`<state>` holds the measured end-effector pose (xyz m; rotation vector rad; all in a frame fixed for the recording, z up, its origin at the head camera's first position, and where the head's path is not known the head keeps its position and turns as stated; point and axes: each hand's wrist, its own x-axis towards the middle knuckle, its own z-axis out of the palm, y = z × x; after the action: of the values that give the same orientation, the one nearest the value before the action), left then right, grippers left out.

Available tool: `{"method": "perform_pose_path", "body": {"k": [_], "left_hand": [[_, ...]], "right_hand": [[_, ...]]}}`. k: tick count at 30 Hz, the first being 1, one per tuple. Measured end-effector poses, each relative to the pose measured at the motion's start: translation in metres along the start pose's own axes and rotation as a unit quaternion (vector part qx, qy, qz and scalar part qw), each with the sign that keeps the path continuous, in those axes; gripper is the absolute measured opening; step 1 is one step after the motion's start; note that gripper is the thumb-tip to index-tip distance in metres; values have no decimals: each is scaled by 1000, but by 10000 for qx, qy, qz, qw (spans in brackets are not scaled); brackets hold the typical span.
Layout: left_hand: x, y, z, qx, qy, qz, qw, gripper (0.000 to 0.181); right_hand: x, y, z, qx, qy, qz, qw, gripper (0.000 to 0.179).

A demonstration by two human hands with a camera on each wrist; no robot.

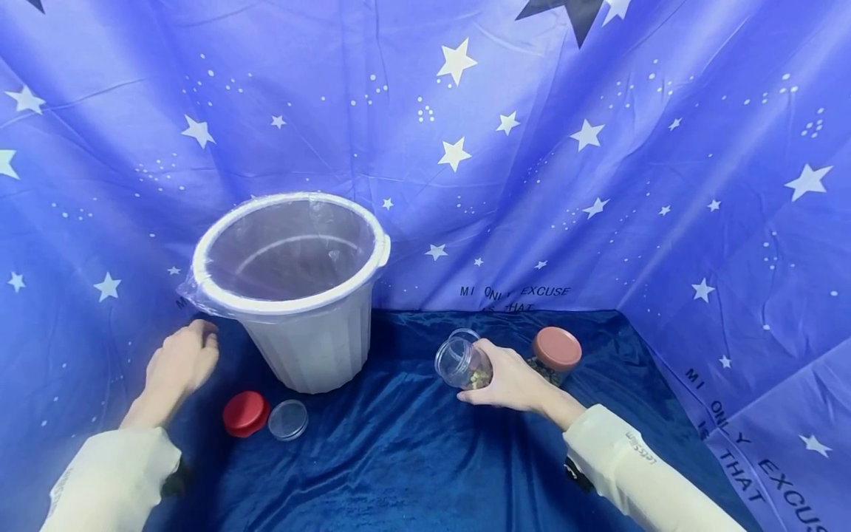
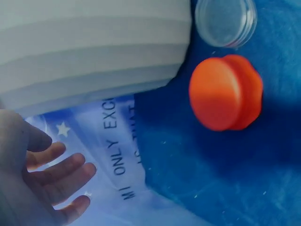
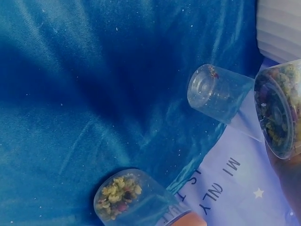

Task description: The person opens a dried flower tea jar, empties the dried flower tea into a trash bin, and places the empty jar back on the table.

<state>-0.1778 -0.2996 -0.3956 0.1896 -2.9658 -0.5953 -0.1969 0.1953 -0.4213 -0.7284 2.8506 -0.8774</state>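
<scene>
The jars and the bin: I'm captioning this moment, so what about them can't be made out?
Bin, head view: inner floor hidden by its near wall.
Held jar, right wrist view: mouth cut off by the right edge.
Standing jar, head view: mostly hidden behind the held jar.
Pink-lidded jar, head view: lower body partly hidden by the right hand and wrist; right wrist view: lid cut off by the bottom edge.

At three o'clock, by the edge, we see a tilted jar [image 3: 283,113] with yellowish and dark red bits; the right hand [image 3: 288,181] holds it. Nearer the middle stands a clear cup [image 3: 225,101] with few reddish bits. At six o'clock we find a lidded jar [image 3: 148,202], similarly filled, on blue cloth [image 3: 94,84]. At two o'clock we notice a white bin [image 3: 282,30].
</scene>
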Motion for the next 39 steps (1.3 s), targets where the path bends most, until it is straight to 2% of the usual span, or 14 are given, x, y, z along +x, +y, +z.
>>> {"method": "perform_pose_path", "body": {"k": [9,13,19,24,29,39], "left_hand": [[9,-1,-31,-368,23,-651,9972,52],[11,0,-39,-482,94,-738,9961,55],[17,6,-50,-817,541,-957,9906,57],[26,12,-69,-1054,901,-924,9860,60],[32,24,-85,-1182,1080,-819,9837,61],[39,49,-105,-1306,821,-771,9850,72]], "right_hand": [[1,-2,-2,67,-8,84,9999,61],[1,-2,-2,78,33,85,9999,62],[2,-2,-3,-15,75,91,9999,63],[1,-2,-3,-58,73,130,9999,65],[2,-1,-4,-63,68,165,9998,65],[3,0,-2,42,15,117,9999,63]]}}
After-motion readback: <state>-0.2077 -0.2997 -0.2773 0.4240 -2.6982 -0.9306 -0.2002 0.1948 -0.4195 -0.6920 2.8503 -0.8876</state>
